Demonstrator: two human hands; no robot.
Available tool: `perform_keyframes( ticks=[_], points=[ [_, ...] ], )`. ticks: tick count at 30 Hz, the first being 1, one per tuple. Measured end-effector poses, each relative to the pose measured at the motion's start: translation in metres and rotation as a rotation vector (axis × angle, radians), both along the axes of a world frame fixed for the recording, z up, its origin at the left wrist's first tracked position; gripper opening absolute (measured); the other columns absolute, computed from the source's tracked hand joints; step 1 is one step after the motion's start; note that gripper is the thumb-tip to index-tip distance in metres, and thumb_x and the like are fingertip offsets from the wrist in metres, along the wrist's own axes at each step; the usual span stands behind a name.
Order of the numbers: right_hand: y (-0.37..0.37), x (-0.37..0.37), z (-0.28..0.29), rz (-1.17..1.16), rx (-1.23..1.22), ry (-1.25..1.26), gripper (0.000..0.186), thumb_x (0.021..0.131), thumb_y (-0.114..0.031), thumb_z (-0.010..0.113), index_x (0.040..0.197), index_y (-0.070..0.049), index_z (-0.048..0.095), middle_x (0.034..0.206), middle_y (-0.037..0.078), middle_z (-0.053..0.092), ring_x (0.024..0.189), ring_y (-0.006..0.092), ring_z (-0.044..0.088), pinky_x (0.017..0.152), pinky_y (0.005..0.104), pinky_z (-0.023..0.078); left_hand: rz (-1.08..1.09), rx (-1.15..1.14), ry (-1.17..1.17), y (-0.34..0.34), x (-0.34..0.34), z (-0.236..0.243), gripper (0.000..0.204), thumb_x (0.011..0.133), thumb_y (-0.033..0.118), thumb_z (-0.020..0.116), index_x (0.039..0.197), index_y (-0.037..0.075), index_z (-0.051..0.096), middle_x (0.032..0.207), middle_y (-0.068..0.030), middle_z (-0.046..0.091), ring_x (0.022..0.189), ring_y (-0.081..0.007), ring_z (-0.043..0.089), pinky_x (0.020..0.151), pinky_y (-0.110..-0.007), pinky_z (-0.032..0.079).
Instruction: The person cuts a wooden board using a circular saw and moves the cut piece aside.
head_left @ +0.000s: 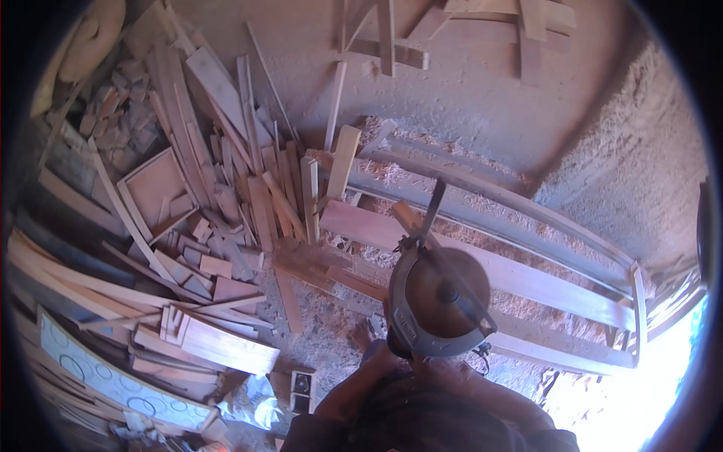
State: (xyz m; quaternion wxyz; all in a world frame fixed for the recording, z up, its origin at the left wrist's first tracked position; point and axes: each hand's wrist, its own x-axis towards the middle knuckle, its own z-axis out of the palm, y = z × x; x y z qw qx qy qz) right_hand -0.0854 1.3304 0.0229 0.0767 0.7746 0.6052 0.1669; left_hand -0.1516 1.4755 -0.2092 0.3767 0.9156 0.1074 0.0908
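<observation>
A circular saw (444,301) with a round brown disc and a grey curved guard is held up in front of my body. Its long, narrow dark plate (433,207) runs across the disc and sticks out at the far end. My left hand (386,358) is at the saw's lower left side, with the fingers mostly hidden behind the body. At the near edge of the guard, my right hand (435,369) grips the saw, its fingers partly covered. Beyond the saw lies a long pale plank (520,271) on a wooden frame, with a short wood piece (407,217) across it.
Heaps of offcuts (218,264) and long boards (83,282) cover the left side. A patterned white-blue panel (113,377) lies at lower left, near a crumpled plastic bag (256,403). Wood shavings lie around the frame's beams (497,192). More timber (527,19) rests at the far side.
</observation>
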Motion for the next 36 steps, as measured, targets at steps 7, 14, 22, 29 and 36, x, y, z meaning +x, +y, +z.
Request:
perform_keyframes(
  ticks=[7, 14, 22, 29, 36],
  points=[
    [0.0, -0.015, -0.022, 0.059, -0.06, -0.195, 0.034, 0.092, -0.023, 0.06, 0.118, -0.003, 0.069, 0.113, 0.021, 0.069, 0.104, 0.0395, 0.068, 0.082, 0.056, 0.059, -0.074, -0.113, 0.162, 0.02, -0.031, -0.008, 0.048, 0.105, 0.037, 0.054, 0.142, 0.007, 0.054, 0.138, -0.012, 0.06, 0.132, -0.027, 0.053, 0.109, -0.046, 0.037],
    [-0.005, -0.02, -0.037, 0.098, -0.103, -0.303, 0.033, 0.093, -0.023, 0.057, 0.117, -0.003, 0.069, 0.113, 0.02, 0.069, 0.104, 0.0385, 0.068, 0.082, 0.0561, 0.059, -0.026, -0.243, -0.033, 0.087, 0.014, 0.068, 0.044, 0.107, 0.034, 0.054, 0.136, 0.002, 0.061, 0.129, -0.015, 0.067, 0.123, -0.0281, 0.063, 0.103, -0.039, 0.047],
    [0.002, -0.021, -0.016, -0.008, 0.005, -0.056, 0.037, 0.094, -0.023, 0.055, 0.122, -0.002, 0.066, 0.116, 0.021, 0.068, 0.106, 0.0378, 0.068, 0.083, 0.0553, 0.06, 0.034, -0.537, -0.338, 0.118, 0.084, 0.249, 0.03, 0.109, 0.02, 0.052, 0.125, -0.001, 0.065, 0.107, -0.012, 0.073, 0.102, -0.0229, 0.069, 0.092, -0.036, 0.053],
    [0.002, -0.019, 0.005, -0.031, -0.081, -0.073, 0.031, 0.093, -0.022, 0.056, 0.114, -0.003, 0.07, 0.11, 0.018, 0.069, 0.105, 0.0355, 0.067, 0.083, 0.0528, 0.059, -0.043, -0.493, -0.195, 0.114, 0.106, 0.257, 0.041, 0.112, 0.031, 0.046, 0.126, -0.002, 0.065, 0.113, -0.0111, 0.073, 0.105, -0.0207, 0.069, 0.095, -0.037, 0.051],
    [-0.032, -0.051, -0.017, 0.072, -0.188, -0.266, 0.032, 0.092, -0.024, 0.059, 0.114, -0.005, 0.072, 0.113, 0.016, 0.07, 0.104, 0.0324, 0.068, 0.085, 0.0536, 0.058, 0.099, -1.301, 0.042, 0.096, 0.129, 0.185, 0.055, 0.113, 0.044, 0.037, 0.137, -0.001, 0.059, 0.118, -0.014, 0.069, 0.112, -0.021, 0.066, 0.1, -0.037, 0.051]
  ],
)
